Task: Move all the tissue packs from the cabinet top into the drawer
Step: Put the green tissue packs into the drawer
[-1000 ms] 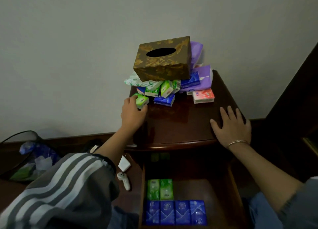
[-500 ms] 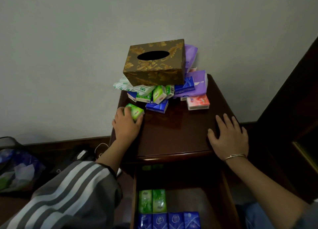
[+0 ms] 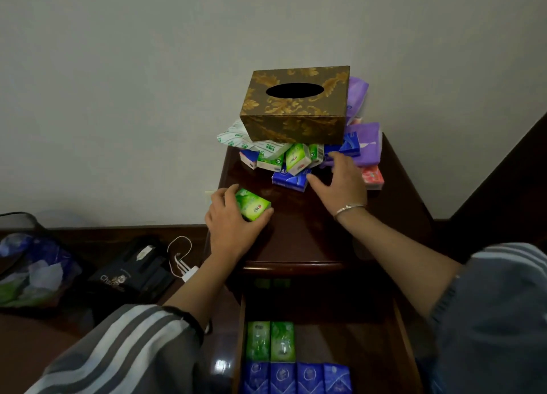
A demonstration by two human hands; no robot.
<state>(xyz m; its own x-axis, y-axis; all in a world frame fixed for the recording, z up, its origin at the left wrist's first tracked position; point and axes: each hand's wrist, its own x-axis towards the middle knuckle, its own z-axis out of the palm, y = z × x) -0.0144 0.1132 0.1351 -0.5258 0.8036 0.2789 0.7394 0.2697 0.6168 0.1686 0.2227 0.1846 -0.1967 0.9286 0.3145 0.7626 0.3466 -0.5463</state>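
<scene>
— Now, over on the left?
— Gripping a green tissue pack (image 3: 253, 207) with the left hand (image 3: 233, 227), fingers and thumb curled round it, low on the cabinet top (image 3: 310, 236) near the left edge, well apart from the heap.
— And on the right?
— Reaching into the pile of packs (image 3: 296, 159) with the right hand (image 3: 340, 183), fingers spread and fairly straight, clamped on nothing; thumb tip just beside a blue pack (image 3: 288, 181) at the front of the pile, fingertips (image 3: 334, 158) over the purple packs (image 3: 367, 144) behind; touching or not, hard to tell. Bracelet (image 3: 349, 208) on that wrist.
— Anything on top of the heap?
— A gold-patterned tissue box (image 3: 299, 106), sitting on the packs at the back by the wall. A red pack (image 3: 373, 178) just right of the hand.
— Inside the drawer (image 3: 340, 328)?
— Pulled open below the top: two green packs (image 3: 270, 342) side by side, then a row of four blue packs (image 3: 296, 377) nearer the camera.
— Left of the cabinet?
— A black box (image 3: 130, 272), a white charger (image 3: 189, 273) with cable, a bag (image 3: 29, 269).
</scene>
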